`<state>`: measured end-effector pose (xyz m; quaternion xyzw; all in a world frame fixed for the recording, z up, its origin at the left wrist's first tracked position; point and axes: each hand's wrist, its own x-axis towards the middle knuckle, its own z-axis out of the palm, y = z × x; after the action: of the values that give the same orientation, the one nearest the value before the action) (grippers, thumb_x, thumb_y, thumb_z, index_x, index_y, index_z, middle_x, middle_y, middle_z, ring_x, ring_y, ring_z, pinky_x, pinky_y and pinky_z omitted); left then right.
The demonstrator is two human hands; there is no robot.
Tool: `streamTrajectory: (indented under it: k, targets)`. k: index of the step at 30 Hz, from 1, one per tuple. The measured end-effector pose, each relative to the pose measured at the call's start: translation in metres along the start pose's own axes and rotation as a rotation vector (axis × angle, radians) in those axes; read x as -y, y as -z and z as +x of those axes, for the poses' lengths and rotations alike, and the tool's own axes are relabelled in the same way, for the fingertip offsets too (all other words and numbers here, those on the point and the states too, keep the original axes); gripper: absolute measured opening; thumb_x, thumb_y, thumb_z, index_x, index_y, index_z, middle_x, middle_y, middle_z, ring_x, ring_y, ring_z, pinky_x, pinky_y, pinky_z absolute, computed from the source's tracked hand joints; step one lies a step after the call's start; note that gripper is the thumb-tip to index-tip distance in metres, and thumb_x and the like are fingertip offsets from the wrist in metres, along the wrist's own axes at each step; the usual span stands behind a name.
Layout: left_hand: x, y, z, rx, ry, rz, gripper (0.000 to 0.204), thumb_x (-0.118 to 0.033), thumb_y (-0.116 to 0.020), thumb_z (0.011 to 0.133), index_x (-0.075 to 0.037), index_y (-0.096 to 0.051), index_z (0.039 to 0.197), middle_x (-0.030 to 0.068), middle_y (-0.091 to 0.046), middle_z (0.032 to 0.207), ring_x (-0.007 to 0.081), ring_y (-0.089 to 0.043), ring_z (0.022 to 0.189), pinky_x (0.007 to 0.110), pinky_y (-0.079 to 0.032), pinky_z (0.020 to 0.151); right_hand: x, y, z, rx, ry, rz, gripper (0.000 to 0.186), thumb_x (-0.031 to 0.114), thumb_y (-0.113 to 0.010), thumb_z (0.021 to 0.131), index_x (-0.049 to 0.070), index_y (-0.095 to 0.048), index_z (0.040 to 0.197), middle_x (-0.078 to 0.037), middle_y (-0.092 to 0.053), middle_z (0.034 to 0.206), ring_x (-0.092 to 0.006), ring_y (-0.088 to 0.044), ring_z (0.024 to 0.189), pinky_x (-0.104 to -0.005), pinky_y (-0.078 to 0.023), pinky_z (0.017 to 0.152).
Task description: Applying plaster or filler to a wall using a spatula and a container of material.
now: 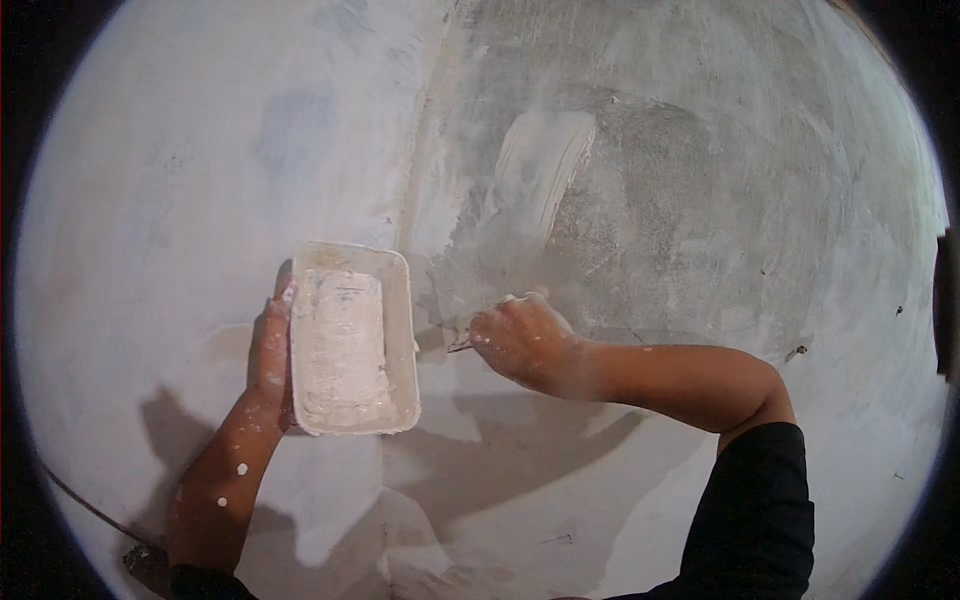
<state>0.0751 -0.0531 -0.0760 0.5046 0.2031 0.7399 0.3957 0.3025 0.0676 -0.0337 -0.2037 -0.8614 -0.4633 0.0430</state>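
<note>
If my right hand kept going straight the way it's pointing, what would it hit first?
Your right hand would likely meet the tray first, though depth is unclear and it could pass behind.

Left fingers hold a tray of paste; right fingers grip a mostly hidden tool.

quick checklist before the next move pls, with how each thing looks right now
1. Tray supported: ok, the left hand holds it at its left side.
2. White paste available: ok, it covers much of the tray's inside.
3. Tool gripped squarely: cannot tell, the closed right hand hides all but a thin edge.
4. White streak smooth: not ok, ridges run along it.
5. Grey wall patch fully coated: not ok, bare grey shows beside the streak.
6. Left forearm clean: not ok, white splashes dot it.
</note>
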Motion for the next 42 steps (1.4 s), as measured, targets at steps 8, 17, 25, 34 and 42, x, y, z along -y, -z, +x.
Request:
streamTrajectory:
  k: [8, 17, 25, 34, 42]
  targets:
    - [-0.004, 0.006, -0.001, -0.014, 0.11, 0.007, 0.061, -0.054, -0.037, 0.088, -0.007, -0.042, 0.127, 0.0124, -0.051, 0.121, 0.0231, -0.054, 0.106, 0.037, -0.047, 0.09, -0.122, 0.062, -0.002, -0.465, -0.54, -0.276, 0.03, 0.016, -0.052, 0.082, 0.009, -0.059, 0.111, -0.011, -0.061, 0.104, -0.0264, -0.06, 0.092, -0.0387, -0.05, 0.075]
    - [-0.001, 0.008, 0.004, -0.078, 0.063, -0.018, 0.058, -0.048, -0.039, 0.09, -0.005, -0.039, 0.128, 0.0125, -0.051, 0.119, 0.0232, -0.055, 0.104, 0.036, -0.048, 0.088, -0.011, -0.02, -0.02, -0.464, -0.079, -0.029, 0.023, 0.021, -0.046, 0.089, 0.009, -0.063, 0.099, -0.012, -0.061, 0.082, -0.0251, -0.062, 0.084, -0.0421, -0.049, 0.071]
    - [-0.005, -0.003, 0.0, -0.026, 0.096, 0.058, 0.062, -0.053, -0.038, 0.088, -0.006, -0.038, 0.13, 0.0128, -0.049, 0.122, 0.0232, -0.051, 0.109, 0.037, -0.045, 0.091, -0.077, 0.034, 0.011, -0.59, -0.264, -0.13, 0.02, 0.011, -0.054, 0.079, 0.006, -0.064, 0.096, -0.016, -0.063, 0.088, -0.0295, -0.063, 0.082, -0.0396, -0.052, 0.067]
    - [-0.002, 0.016, 0.001, -0.019, 0.071, -0.04, 0.065, -0.057, -0.037, 0.087, -0.008, -0.039, 0.131, 0.0124, -0.048, 0.124, 0.0243, -0.051, 0.11, 0.04, -0.044, 0.093, -0.099, 0.035, 0.057, -0.577, -0.364, -0.402, 0.026, 0.008, -0.057, 0.079, 0.008, -0.058, 0.105, -0.012, -0.059, 0.101, -0.0249, -0.059, 0.09, -0.0336, -0.051, 0.068]
    - [-0.013, 0.004, -0.005, 0.084, 0.084, -0.285, 0.06, -0.052, -0.042, 0.088, -0.009, -0.042, 0.129, 0.0107, -0.052, 0.12, 0.0252, -0.053, 0.106, 0.041, -0.045, 0.091, 0.043, -0.036, 0.02, 0.018, 0.109, 0.043, 0.018, 0.014, -0.051, 0.082, 0.006, -0.061, 0.095, -0.01, -0.063, 0.09, -0.0225, -0.061, 0.086, -0.0356, -0.051, 0.068]
